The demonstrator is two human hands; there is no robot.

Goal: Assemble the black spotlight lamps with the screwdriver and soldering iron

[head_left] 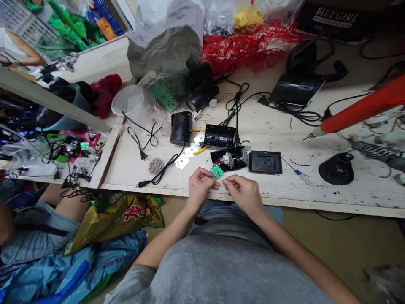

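**L hand [199, 190] pinching green PCB [217, 171] at bench [316, 190] edge**

Fingers clenched on board's near side, held up off wood, prob. so R hand [243, 195] can reach it; R fingertips just beside, grip unclear. Opened black housing [229, 158] just far of board, black cover plate [265, 162] to its right.

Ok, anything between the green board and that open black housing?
Nothing visible. The green circuit board, held up by the left hand, sits right at the front edge of the open black housing. The right hand is beside the board, not between them.
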